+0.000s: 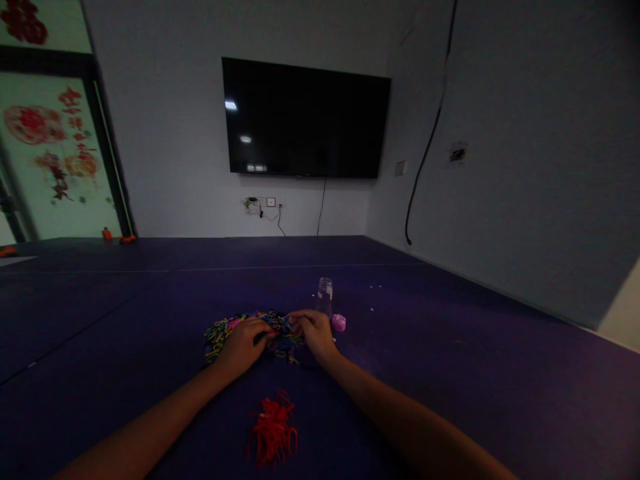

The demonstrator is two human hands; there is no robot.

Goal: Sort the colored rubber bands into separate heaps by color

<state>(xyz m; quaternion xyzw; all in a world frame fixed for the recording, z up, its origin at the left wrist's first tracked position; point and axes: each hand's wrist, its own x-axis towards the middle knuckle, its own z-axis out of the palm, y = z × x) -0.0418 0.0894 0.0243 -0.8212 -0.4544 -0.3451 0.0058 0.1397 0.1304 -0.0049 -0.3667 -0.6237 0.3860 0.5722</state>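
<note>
A pile of small multicoloured rubber bands (220,331) lies on the dark blue-purple table. My left hand (245,343) rests at the pile's near side, thumb and fingers curled together, with a bit of red showing at the tips. From the right, my right hand (315,330) reaches over the pile with its fingers pinched; what they hold, if anything, is too small to make out. Closer to me, between my forearms, sits a separate heap of red rubber bands (274,430).
Just behind my right hand stands a clear bottle (325,295), with a pink object (339,323) beside it. Small white bits (371,309) dot the table (450,373). Orange items (127,239) lie at the far left edge. A television (307,120) hangs on the wall.
</note>
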